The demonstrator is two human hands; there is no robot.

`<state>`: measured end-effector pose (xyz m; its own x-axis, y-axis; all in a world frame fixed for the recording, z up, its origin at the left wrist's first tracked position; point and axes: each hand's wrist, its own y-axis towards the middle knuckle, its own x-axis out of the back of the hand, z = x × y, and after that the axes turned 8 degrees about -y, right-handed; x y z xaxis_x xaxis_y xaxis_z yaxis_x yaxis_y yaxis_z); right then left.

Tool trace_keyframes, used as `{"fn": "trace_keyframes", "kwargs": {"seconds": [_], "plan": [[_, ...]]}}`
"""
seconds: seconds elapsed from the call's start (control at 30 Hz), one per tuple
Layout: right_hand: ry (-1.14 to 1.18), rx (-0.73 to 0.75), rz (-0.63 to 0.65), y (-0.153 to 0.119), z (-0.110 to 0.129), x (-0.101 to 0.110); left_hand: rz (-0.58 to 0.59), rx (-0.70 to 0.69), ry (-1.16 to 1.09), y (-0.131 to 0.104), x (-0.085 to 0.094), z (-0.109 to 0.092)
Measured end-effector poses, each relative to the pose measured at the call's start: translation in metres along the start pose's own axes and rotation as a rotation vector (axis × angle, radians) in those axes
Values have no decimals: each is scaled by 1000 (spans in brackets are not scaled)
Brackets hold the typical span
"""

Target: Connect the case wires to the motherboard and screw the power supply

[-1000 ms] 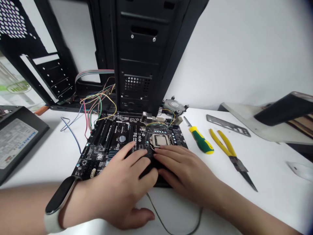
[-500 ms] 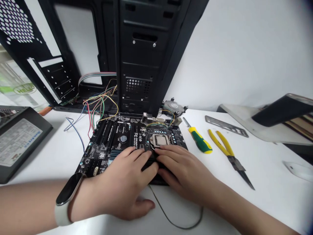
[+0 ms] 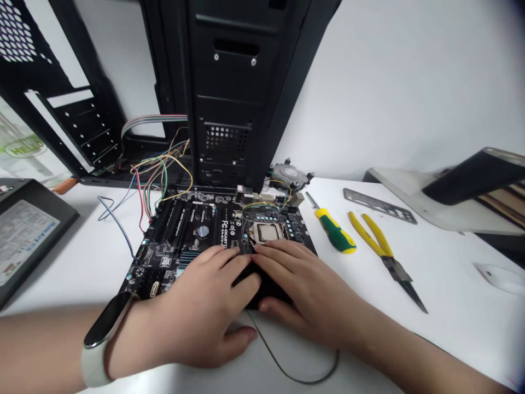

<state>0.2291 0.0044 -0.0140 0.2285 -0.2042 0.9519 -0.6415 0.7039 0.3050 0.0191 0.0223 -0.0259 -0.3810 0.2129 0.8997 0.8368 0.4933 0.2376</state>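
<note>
A black motherboard [image 3: 209,219] lies flat on the white table, its square metal processor [image 3: 266,232] showing in the socket. My left hand [image 3: 209,306], with a banded watch on the wrist, rests palm down over the board's near part, fingers spread and thumb out over the table. Beside it, my right hand [image 3: 303,290] reaches in from the right, its fingertips on the board just below the processor. The fingers of the right hand lie extended and close to the left fingertips. Anything under the fingertips is hidden.
Behind the board stands a black computer case [image 3: 229,98] with coloured wires [image 3: 164,164]. At the left is a power supply [image 3: 28,241]. A fan cooler [image 3: 289,175], screwdriver [image 3: 334,230], yellow pliers [image 3: 381,246], metal plate [image 3: 379,205] and mouse [image 3: 500,278] are to the right.
The view has shifted slightly, so the case and board appear further left. My right fingertips have moved a little left across the board, and its thumb now shows more fully.
</note>
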Motion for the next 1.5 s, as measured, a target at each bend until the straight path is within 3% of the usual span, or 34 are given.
{"fn": "trace_keyframes", "kwargs": {"seconds": [0.33, 0.93, 1.17, 1.37, 1.5], "plan": [[117, -50, 10, -3, 1, -12, -26, -14, -3, 2, -1, 2], [221, -78, 59, 0, -3, -2, -144, 6, -29, 0, -7, 1], [239, -110, -65, -3, -8, 10, -150, 10, 12, 2, -5, -1], [410, -403, -319, -2, -17, 9, -129, 10, 27, 3, -3, 1], [515, -523, -358, 1, -23, 8, -132, 3, 20, 3, -2, 1]]}}
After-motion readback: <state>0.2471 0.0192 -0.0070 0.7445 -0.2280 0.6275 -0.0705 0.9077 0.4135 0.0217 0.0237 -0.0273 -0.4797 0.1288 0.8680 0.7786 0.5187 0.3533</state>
